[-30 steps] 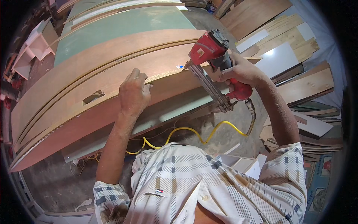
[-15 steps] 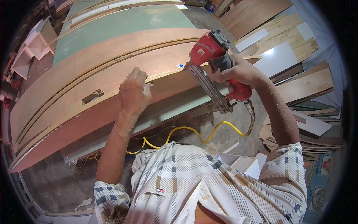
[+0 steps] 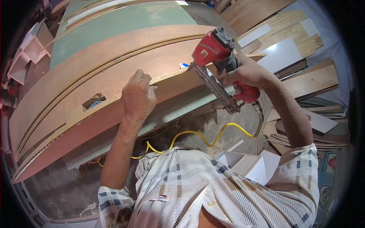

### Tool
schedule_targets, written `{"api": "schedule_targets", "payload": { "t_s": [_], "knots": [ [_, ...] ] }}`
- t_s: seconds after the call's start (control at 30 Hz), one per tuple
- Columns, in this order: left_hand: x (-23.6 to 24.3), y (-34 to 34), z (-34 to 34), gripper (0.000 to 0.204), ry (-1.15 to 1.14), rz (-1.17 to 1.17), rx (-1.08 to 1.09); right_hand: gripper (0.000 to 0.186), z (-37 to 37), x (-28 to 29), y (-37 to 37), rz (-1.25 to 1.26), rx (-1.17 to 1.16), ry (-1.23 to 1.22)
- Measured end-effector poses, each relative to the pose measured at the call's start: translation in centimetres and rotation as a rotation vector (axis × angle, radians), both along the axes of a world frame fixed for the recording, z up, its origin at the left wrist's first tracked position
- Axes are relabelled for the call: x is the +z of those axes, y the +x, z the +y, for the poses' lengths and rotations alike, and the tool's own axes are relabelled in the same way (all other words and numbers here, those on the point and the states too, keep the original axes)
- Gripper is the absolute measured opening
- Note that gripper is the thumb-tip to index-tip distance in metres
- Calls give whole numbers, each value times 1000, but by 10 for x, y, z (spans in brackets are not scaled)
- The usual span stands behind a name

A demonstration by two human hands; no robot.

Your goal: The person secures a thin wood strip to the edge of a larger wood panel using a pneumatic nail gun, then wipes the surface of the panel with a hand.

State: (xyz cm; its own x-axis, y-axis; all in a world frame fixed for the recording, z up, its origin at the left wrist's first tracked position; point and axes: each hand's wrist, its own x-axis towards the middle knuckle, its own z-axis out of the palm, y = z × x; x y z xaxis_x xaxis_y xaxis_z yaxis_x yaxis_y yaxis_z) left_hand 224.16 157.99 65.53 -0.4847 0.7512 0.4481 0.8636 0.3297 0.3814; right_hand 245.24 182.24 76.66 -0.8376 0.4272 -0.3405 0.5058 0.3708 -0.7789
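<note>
My right hand [image 3: 249, 72] is wrapped round the handle of a red pneumatic nail gun [image 3: 209, 49]. Its nose meets the near top edge of a long plywood panel [image 3: 114, 81], and its grey magazine slants down toward me. To the left of the tool, my left hand [image 3: 138, 91] grips that same edge, fingers on top and thumb at the front side. A small blue and white scrap [image 3: 184, 65] lies on the panel beside the nail gun's nose. From the handle's lower end, a yellow coiled air hose [image 3: 197, 133] runs away to the left.
Thin wooden strips [image 3: 110, 62] lie along the panel, which has a rectangular cutout [image 3: 94, 101]. Behind it stretches a green board surface [image 3: 125, 28]. Stacked boards [image 3: 311, 79] fill the right side. White box-like pieces [image 3: 247, 167] stand on the floor near me; a pale cabinet frame [image 3: 32, 53] is far left.
The view has shifted slightly, and something blue now shows inside the panel's cutout. Both hands keep their grip, and the nail gun's nose is still at the panel edge.
</note>
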Motion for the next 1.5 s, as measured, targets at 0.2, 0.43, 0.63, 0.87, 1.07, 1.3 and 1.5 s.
{"api": "schedule_targets", "payload": {
  "t_s": [0.2, 0.43, 0.63, 0.87, 1.07, 1.3, 1.5],
  "knots": [
    [5, 4, 5, 18, 17, 5, -24, 16, -8, 16, 6, -35, -59, -40],
    [8, 3, -10, 24, -49, 38, -38, 18, 3, 11, 7, -45, -26, -97],
    [12, -7, -41, 25, -30, 57, 69, 29, 10, 3, 13, -5, 45, -95],
    [24, -11, -54, 28, -98, 63, 131, 29, 14, 1, 15, 6, 45, -122],
    [20, -7, -45, 24, -47, 113, 131, 30, 10, 1, 18, 45, -37, -113],
    [20, 8, -18, 20, -24, 138, 124, 21, -8, 21, 23, 92, -80, -146],
    [17, 17, 3, 19, -24, 173, 145, 26, 2, 11, 19, 82, -31, -161]
  ]
}}
